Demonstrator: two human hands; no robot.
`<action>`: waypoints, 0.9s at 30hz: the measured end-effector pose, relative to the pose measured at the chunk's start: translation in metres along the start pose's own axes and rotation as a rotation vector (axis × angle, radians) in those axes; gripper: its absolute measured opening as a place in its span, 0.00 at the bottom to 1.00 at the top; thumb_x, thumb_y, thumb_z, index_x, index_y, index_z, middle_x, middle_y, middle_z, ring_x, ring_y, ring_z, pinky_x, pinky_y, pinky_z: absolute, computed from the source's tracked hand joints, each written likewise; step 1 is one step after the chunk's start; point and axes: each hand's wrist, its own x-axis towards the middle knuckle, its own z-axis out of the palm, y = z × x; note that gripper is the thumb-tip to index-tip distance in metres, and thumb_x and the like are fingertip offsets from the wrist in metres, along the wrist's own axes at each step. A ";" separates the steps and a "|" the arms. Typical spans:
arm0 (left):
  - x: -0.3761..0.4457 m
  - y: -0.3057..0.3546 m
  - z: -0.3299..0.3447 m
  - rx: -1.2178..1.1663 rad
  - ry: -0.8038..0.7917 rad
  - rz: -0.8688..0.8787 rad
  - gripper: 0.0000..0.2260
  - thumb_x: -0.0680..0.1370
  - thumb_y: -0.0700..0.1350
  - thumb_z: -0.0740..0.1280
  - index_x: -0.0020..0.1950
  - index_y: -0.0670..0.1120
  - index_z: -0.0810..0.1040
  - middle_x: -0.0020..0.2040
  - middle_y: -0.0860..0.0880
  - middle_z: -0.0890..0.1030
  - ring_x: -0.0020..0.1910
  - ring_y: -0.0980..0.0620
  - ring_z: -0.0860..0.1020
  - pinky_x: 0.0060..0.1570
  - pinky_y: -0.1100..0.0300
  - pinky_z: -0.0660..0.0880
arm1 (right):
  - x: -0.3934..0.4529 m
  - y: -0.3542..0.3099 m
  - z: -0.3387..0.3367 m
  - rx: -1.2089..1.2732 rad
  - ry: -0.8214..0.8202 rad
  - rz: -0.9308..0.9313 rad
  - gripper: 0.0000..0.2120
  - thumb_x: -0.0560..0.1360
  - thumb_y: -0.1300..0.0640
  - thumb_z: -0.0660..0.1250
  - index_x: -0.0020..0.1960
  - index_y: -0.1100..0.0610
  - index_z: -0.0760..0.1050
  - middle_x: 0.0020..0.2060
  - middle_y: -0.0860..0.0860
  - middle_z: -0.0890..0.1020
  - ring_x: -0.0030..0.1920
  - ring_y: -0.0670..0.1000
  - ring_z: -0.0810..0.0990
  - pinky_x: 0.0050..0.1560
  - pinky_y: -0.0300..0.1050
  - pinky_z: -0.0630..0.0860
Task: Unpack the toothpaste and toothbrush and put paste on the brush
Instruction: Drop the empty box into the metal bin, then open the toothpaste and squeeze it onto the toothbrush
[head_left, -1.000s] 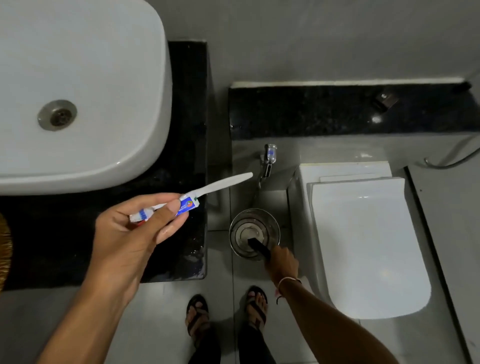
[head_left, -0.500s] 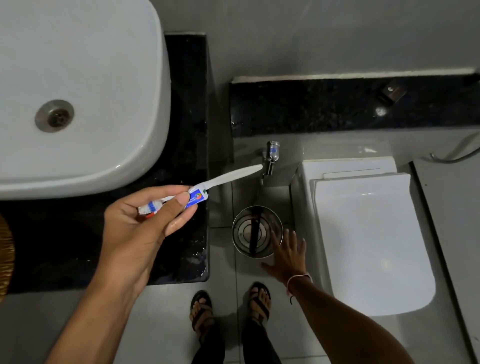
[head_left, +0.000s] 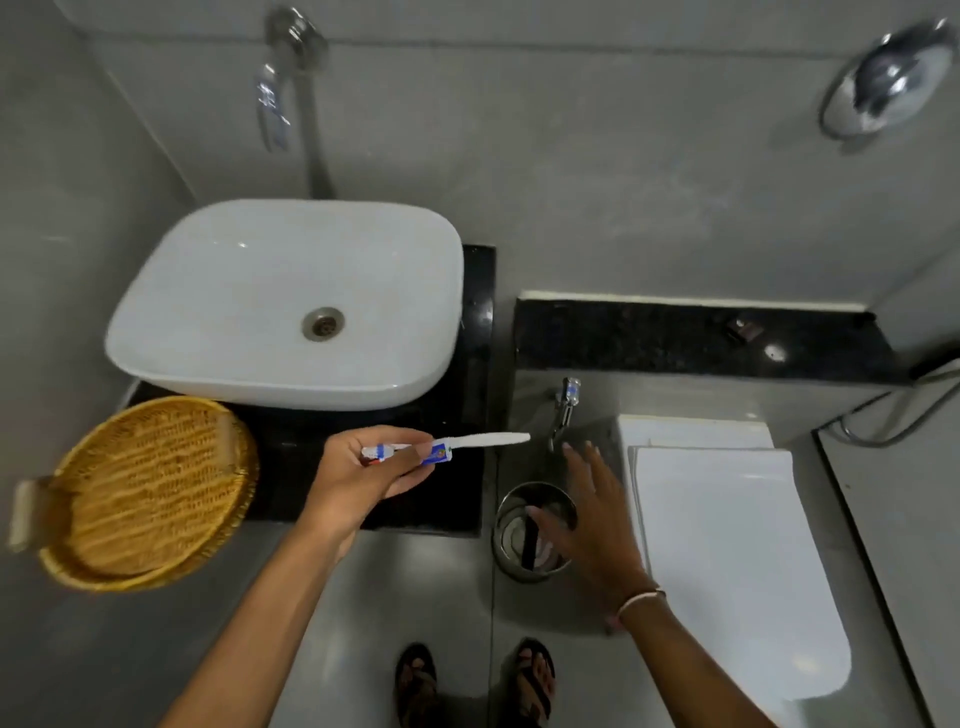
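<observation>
Resting at 9 o'clock, a woven tray (head_left: 140, 488) overhung the black bench (head_left: 431, 499) beside the white basin (head_left: 249, 291). The left hand (head_left: 363, 478) kept its grip clamped on a toothpaste tube (head_left: 410, 451) and white toothbrush (head_left: 488, 440) pointing toward 3 o'clock. The right hand (head_left: 597, 525), fingers spread and empty, hovered above the steel bin (head_left: 511, 540) beside the toilet (head_left: 727, 545).

Left hand (head_left: 358, 475) grips toothpaste tube (head_left: 408, 452) and toothbrush (head_left: 488, 440) together; right hand (head_left: 597, 525), fingers spread, above steel bin (head_left: 511, 545).
</observation>
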 end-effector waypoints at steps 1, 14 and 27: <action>-0.006 0.009 -0.007 0.037 -0.002 0.005 0.08 0.71 0.38 0.77 0.49 0.39 0.87 0.47 0.37 0.88 0.50 0.41 0.87 0.46 0.60 0.84 | -0.002 -0.021 -0.015 0.061 0.098 -0.072 0.41 0.73 0.35 0.68 0.79 0.49 0.57 0.79 0.52 0.61 0.79 0.51 0.59 0.79 0.48 0.60; -0.035 0.112 -0.167 0.403 -0.260 0.169 0.07 0.72 0.33 0.76 0.49 0.37 0.86 0.39 0.46 0.87 0.39 0.49 0.86 0.37 0.61 0.84 | 0.020 -0.280 -0.032 -0.052 -0.182 -0.440 0.07 0.74 0.48 0.71 0.51 0.48 0.80 0.34 0.44 0.79 0.36 0.42 0.77 0.41 0.42 0.76; -0.059 0.080 -0.330 0.369 0.263 0.076 0.37 0.50 0.52 0.86 0.57 0.56 0.76 0.56 0.47 0.82 0.52 0.44 0.83 0.39 0.50 0.84 | 0.009 -0.359 0.078 0.388 -0.323 -0.147 0.05 0.71 0.59 0.79 0.44 0.59 0.84 0.36 0.61 0.85 0.35 0.45 0.79 0.40 0.39 0.78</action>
